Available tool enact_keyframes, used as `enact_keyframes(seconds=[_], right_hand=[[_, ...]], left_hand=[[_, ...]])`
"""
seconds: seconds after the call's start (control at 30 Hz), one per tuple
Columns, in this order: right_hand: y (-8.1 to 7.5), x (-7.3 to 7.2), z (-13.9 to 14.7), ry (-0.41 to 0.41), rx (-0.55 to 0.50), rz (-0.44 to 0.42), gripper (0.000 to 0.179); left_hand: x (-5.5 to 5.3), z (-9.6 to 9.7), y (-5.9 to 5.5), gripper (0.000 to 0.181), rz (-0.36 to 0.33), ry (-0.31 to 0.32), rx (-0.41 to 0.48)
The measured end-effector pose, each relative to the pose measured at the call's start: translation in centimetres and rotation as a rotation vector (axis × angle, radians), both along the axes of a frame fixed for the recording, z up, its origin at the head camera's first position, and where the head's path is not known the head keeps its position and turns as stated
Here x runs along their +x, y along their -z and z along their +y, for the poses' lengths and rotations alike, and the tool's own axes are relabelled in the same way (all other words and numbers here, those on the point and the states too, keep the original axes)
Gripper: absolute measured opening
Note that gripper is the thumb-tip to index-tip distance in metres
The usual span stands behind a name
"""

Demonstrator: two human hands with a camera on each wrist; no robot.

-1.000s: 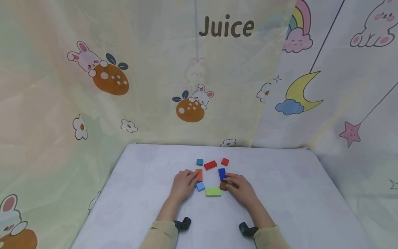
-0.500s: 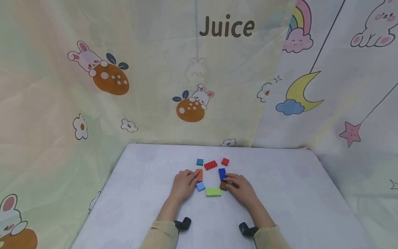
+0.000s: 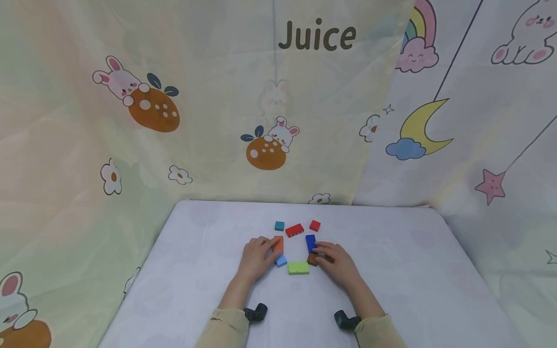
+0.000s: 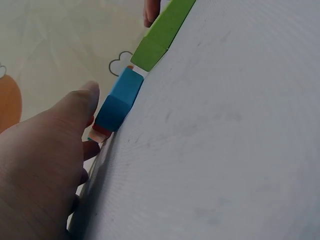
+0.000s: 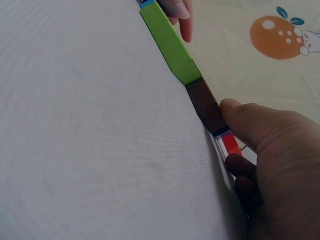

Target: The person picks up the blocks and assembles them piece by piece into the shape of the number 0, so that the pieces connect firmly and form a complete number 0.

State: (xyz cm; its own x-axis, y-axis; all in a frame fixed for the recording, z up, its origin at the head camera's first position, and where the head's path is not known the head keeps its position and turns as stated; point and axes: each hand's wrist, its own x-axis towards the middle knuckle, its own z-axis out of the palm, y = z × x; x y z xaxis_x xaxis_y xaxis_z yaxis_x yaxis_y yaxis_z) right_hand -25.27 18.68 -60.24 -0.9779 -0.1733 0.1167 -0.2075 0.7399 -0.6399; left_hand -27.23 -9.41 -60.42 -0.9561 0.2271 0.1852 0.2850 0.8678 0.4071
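Observation:
My left hand [image 3: 257, 255] lies beside an orange block [image 3: 278, 244], its index fingertip on the block and its thumb near the lower end. Just below that thumb is a light blue block [image 3: 281, 261], standing tall in the left wrist view. Opposite, my right hand [image 3: 337, 261] touches a dark blue block [image 3: 310, 243] with its index fingertip. Its thumb is at a brown block [image 5: 206, 105], which it partly covers in the head view. Between the hands, nearest the body, lies a light green block [image 3: 298, 268].
Farther back lie a teal block [image 3: 279, 225], a longer red block [image 3: 294, 230] and a small red block [image 3: 315, 225]. All the blocks form a loose ring on the white-covered table [image 3: 196, 232]. A printed curtain [image 3: 217, 96] hangs behind the table's back edge.
My left thumb has shifted slightly up and right, over the lower end of the orange block and a corner of the light blue one. The right hand looks unmoved.

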Motion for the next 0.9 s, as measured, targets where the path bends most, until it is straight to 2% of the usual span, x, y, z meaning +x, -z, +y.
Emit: enact_keyframes(seconds=[0.33, 0.43, 0.57, 0.7, 0.9], right_hand=[[-0.3, 0.0, -0.1, 0.014, -0.007, -0.024, 0.032], [-0.4, -0.1, 0.0, 0.051, -0.059, -0.05, 0.035], [-0.5, -0.6, 0.5, 0.146, -0.142, -0.08, 0.034], [-0.8, -2.0, 0.9, 0.217, -0.195, -0.115, 0.031], [-1.3, -5.3, 0.8, 0.225, -0.184, -0.176, 0.034]], left_hand=[[0.1, 0.1, -0.1, 0.057, 0.014, 0.0, -0.014], [0.1, 0.1, -0.1, 0.057, 0.018, 0.0, -0.009], [-0.1, 0.3, -0.1, 0.056, 0.018, 0.004, 0.002], [-0.2, 0.4, -0.1, 0.055, 0.018, 0.0, -0.007], [-0.1, 0.2, 0.0, 0.055, 0.012, -0.008, -0.021]])
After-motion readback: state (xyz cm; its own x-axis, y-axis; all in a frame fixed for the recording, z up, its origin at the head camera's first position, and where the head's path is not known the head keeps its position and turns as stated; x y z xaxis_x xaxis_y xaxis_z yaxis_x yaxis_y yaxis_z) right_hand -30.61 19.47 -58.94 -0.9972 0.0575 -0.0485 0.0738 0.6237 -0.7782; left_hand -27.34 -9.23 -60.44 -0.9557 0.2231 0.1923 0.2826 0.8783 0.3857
